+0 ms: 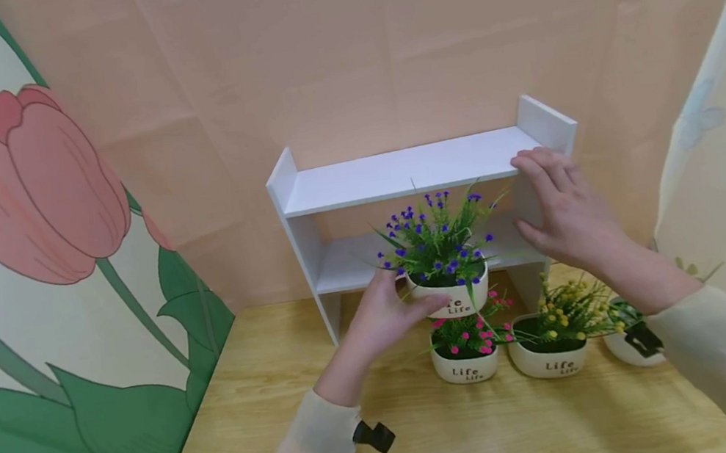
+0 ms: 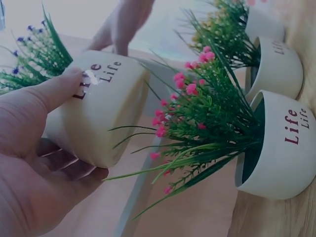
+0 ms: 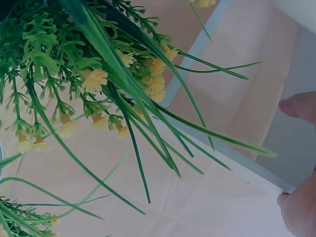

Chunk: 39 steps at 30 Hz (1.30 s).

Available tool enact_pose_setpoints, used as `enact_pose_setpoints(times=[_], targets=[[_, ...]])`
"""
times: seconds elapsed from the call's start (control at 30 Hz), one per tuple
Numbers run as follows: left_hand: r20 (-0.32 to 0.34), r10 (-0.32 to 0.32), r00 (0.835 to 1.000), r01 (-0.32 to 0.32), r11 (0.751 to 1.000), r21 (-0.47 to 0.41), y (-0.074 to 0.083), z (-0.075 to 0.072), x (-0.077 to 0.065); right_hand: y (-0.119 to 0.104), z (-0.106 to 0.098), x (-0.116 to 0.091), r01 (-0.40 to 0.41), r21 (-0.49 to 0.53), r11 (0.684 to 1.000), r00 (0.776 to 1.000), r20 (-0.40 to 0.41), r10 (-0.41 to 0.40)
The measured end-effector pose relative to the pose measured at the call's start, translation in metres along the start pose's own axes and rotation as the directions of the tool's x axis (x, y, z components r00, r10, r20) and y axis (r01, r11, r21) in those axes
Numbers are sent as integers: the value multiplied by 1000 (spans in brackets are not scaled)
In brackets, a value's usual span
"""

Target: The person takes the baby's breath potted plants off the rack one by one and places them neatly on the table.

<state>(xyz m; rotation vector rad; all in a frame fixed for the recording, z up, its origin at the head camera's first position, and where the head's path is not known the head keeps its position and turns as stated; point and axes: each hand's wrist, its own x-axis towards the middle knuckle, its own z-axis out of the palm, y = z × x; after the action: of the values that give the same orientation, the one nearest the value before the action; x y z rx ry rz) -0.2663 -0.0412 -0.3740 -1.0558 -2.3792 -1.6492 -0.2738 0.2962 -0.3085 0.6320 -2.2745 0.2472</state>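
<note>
My left hand (image 1: 382,320) grips a white oval pot (image 2: 106,106) lettered "Life", its thumb across the front and fingers round the other side. Purple-blue flowers (image 1: 433,237) with green leaves grow from that pot, held in front of a white two-tier shelf (image 1: 397,171). Over at the shelf's right end, my right hand (image 1: 570,208) rests with its fingers on the upper board's front corner and its thumb lower down. Below the held pot, a similar pot (image 1: 466,367) with pink flowers (image 2: 190,89) stands on the table.
To its right stand a yellow-flowered pot (image 1: 550,363) and another white pot (image 1: 635,354), partly hidden by my right sleeve. The wooden table (image 1: 243,409) meets a peach backdrop (image 1: 319,61) behind the shelf. A panel with a painted tulip (image 1: 33,180) borders the left side.
</note>
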Motion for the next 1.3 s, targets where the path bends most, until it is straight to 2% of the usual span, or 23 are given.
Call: enact_pose_setpoints(times=[0.13, 0.37, 0.6, 0.67, 0.77, 1.07, 1.3], targets=[[-1, 39, 999, -39, 999, -3, 2, -7, -9, -1, 0, 0, -6, -4, 1000, 1000, -1, 6], [-52, 6, 999, -4, 1000, 25, 7, -25, -29, 0, 1, 0, 10, 3, 1000, 1000, -11, -10], [-67, 82, 994, -82, 997, 4, 1, -49, -49, 1, 1, 1, 11, 3, 1000, 1000, -5, -11], [-73, 84, 994, -84, 996, 5, -1, -56, -55, 1, 1, 1, 13, 4, 1000, 1000, -5, -13], [-93, 66, 994, -65, 998, 6, -4, -65, -63, 3, 0, 0, 19, 6, 1000, 1000, -8, -19], [-170, -42, 984, 47, 999, 25, -19, -88, -86, 5, 2, -2, 30, 8, 1000, 999, -19, -30], [-197, -42, 979, 52, 997, 48, -39, -96, -101, 4, 1, 0, 22, 8, 1000, 1000, -10, -22]])
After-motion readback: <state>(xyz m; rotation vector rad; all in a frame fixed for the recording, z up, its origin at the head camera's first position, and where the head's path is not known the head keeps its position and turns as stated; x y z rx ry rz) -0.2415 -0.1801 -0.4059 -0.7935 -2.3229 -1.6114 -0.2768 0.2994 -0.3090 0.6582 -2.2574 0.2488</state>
